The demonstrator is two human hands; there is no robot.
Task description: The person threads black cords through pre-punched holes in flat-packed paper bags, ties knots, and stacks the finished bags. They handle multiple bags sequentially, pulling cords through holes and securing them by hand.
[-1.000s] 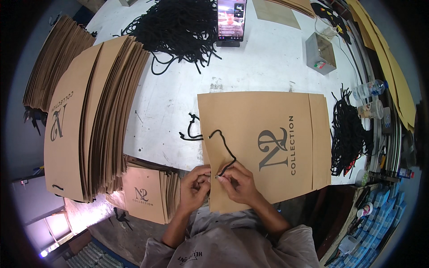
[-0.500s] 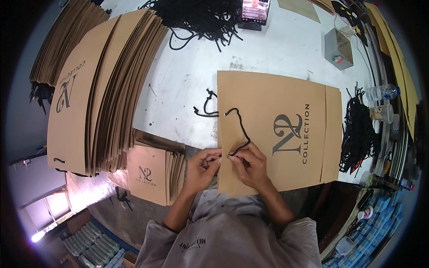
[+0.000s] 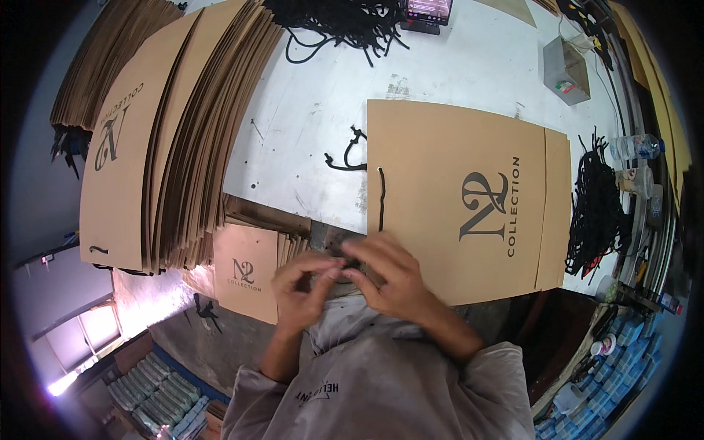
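A brown paper bag with dark print lies flat on the white table, its opening edge towards the left. On its face a black cord runs straight down from a hole and passes behind my right hand. A knotted loop of black cord sticks out past that edge. My left hand and right hand meet just off the bag's near left corner, thumbs and fingertips pinched together over a small dark piece of the cord. The right fingers are smeared by motion, and much of the held cord end is hidden.
Stacked brown bags stand at the left, with smaller bags below. Black cords lie in a heap at the back and a bundle at the right. A phone, a grey metal box and a bottle stand around.
The cord's slack curve on the bag's face has become a straight run. My right hand has moved left off the bag, meeting my left hand. The view has shifted slightly.
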